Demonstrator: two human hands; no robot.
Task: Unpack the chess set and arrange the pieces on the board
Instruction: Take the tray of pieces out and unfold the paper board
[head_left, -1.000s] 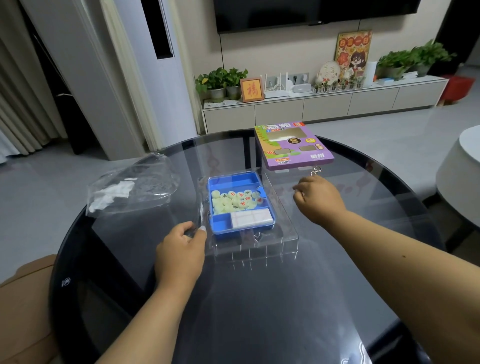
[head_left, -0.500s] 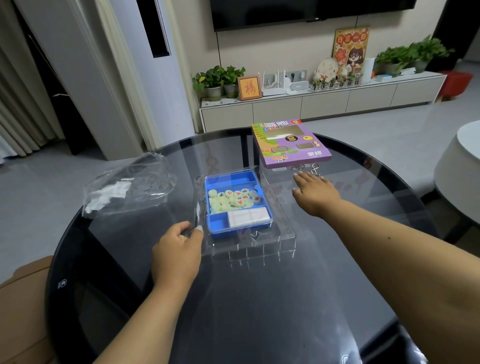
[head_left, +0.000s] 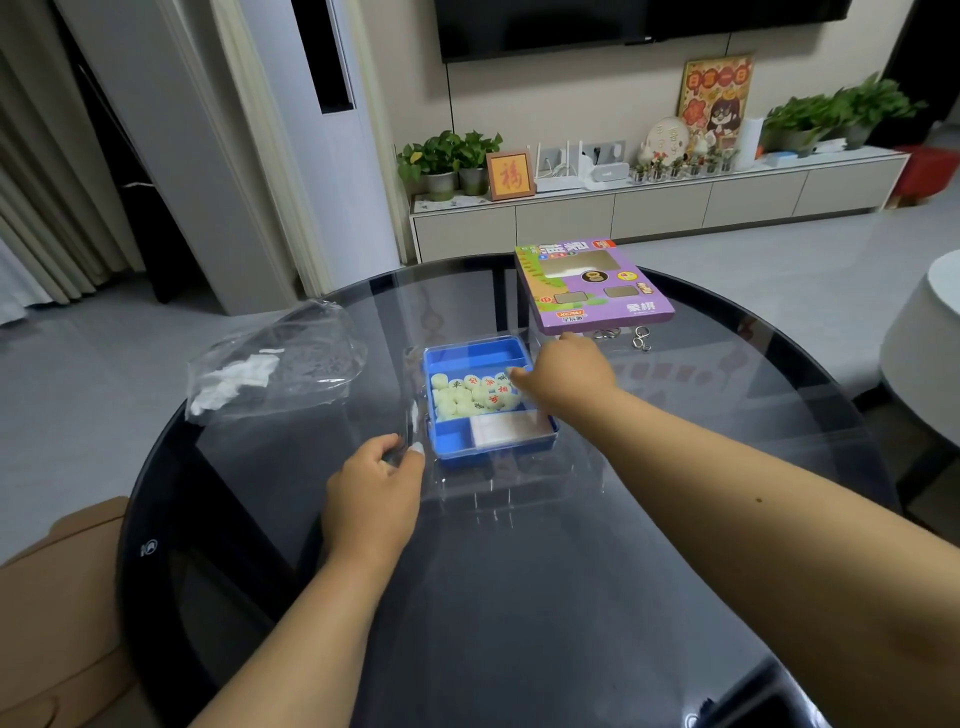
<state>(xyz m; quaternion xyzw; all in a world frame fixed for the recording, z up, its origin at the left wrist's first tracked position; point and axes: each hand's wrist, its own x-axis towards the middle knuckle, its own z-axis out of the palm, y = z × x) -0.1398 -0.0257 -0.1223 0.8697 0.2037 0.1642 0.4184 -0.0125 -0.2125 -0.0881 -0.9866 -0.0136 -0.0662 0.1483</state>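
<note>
A blue tray (head_left: 478, 347) sits mid-table inside a clear plastic cover (head_left: 519, 493). Its middle compartment holds several pale green round chess pieces (head_left: 467, 397) with red and dark characters. A white folded sheet (head_left: 506, 428) lies in the near compartment. My left hand (head_left: 371, 493) pinches the clear cover's near-left edge. My right hand (head_left: 566, 376) reaches over the tray's right side, its fingertips at the pieces; most of its fingers are hidden behind the hand's back.
The purple chess box (head_left: 592, 291) lies at the far side of the round dark glass table (head_left: 519, 623), with metal rings (head_left: 641, 338) just in front of it. A crumpled clear plastic bag (head_left: 280, 369) lies at the left. A brown seat is at the lower left.
My right hand has moved left from the table beside the tray to over the tray's pieces. My left hand has kept its hold on the clear cover.
</note>
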